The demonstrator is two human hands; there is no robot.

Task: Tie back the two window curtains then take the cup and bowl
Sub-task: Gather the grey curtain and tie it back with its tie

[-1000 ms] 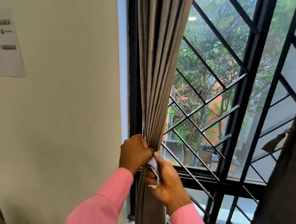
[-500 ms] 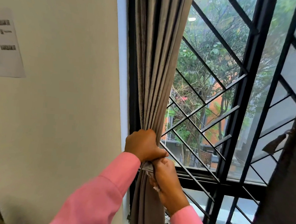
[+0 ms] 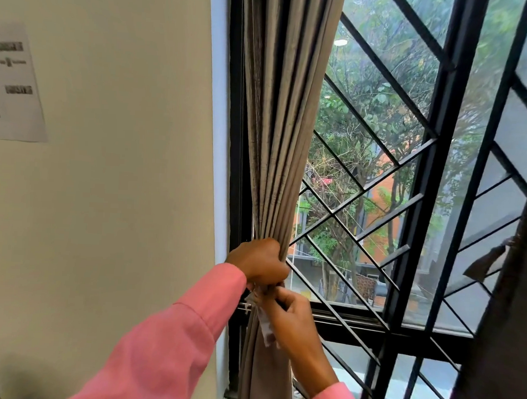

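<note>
The grey-brown left curtain [image 3: 283, 124] hangs gathered into a tight bunch against the left side of the window. My left hand [image 3: 259, 261] grips the bunch at its narrowest point. Just below it, my right hand [image 3: 292, 320] pinches a pale patterned tie strip [image 3: 265, 324] that hangs down the front of the curtain. The second curtain [image 3: 506, 319], dark, runs down the right edge of the view with a tie flap [image 3: 486, 261] sticking out. No cup or bowl is in view.
A black window frame with a diagonal metal grille [image 3: 418, 189] fills the right half, with trees and buildings beyond. A plain cream wall [image 3: 110, 191] stands on the left with a printed paper sheet [image 3: 13, 85] stuck to it.
My left hand stays gripped round the curtain bunch. My right hand has slid a little lower and to the right, drawing the tie strip down the front of the curtain.
</note>
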